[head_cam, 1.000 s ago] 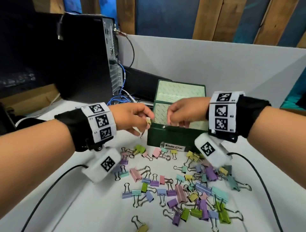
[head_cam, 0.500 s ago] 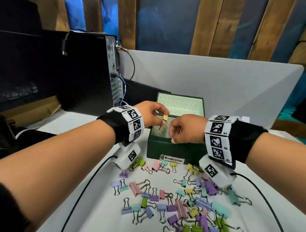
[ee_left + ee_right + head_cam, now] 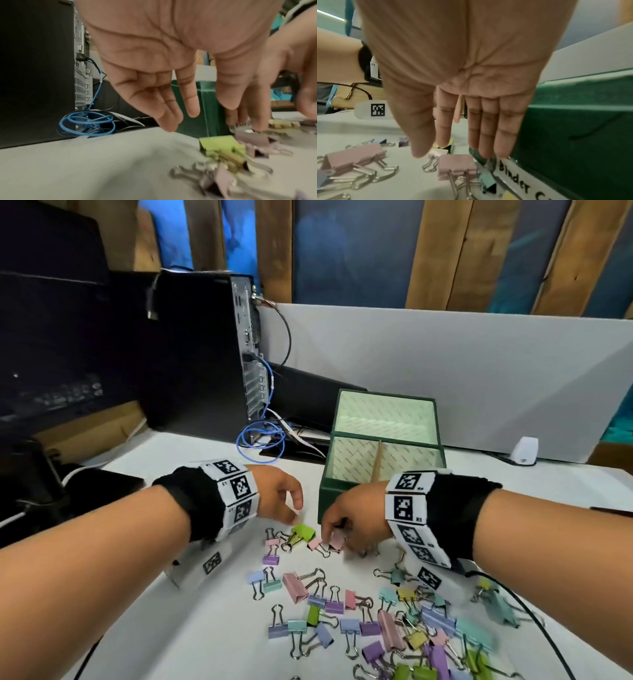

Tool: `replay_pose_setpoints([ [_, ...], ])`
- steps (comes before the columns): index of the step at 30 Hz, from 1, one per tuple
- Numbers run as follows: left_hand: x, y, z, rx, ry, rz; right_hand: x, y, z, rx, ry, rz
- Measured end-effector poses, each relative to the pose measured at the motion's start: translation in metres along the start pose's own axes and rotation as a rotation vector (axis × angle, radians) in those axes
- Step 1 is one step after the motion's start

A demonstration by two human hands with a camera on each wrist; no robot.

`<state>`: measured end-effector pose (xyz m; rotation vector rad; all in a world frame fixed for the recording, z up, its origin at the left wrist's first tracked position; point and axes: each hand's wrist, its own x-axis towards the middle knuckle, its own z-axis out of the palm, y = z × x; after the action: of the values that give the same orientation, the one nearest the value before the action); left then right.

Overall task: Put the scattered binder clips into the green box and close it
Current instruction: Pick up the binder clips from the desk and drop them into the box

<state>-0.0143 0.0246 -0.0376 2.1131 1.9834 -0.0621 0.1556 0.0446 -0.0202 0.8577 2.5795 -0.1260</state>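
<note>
At the far left of my counter (image 3: 205,628) stands a black computer tower (image 3: 191,354) with a coil of blue cable (image 3: 262,440) at its foot. My left hand (image 3: 277,498) hangs just above the nearest clips, fingers (image 3: 190,97) straight and spread, gripping nothing; the thumb tip sits right over a lime green clip (image 3: 303,530), and I cannot tell whether it touches it. Next to that clip lie small pink ones, among them a pink clip (image 3: 335,539) under my right hand (image 3: 356,523). That hand reaches down in front of the box with fingers (image 3: 489,128) extended side by side, tips close to the pink clip (image 3: 456,167); whether they touch it I cannot tell. Behind both hands the green box (image 3: 383,460) stands open on the counter, lid upright, a divider inside, and a "Binder C…" label (image 3: 513,175) on its front wall. Toward me and to the right, the scattered binder clips (image 3: 394,628) lie across the counter in pink, purple, blue, teal and green. A small white device (image 3: 524,450) sits far right by the grey partition (image 3: 445,371).
</note>
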Motion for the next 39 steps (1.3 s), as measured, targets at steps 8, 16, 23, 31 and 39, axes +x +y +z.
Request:
replay_pose_setpoints([
  [8,0.016,0.023,0.021,0.208,-0.086,0.033,0.015,-0.003,0.006,-0.002,-0.1,0.046],
  [16,0.021,0.028,0.022,0.172,-0.055,0.08,0.013,-0.005,0.011,-0.056,-0.055,0.011],
  [23,0.021,0.024,0.027,0.026,-0.071,0.082,-0.009,0.007,-0.011,0.302,0.118,0.099],
  [31,0.017,0.017,0.025,-0.048,-0.068,0.111,-0.023,0.021,-0.034,0.312,0.318,0.143],
  [39,0.01,0.01,0.022,-0.163,0.033,0.129,0.004,0.045,-0.03,0.263,0.541,0.343],
])
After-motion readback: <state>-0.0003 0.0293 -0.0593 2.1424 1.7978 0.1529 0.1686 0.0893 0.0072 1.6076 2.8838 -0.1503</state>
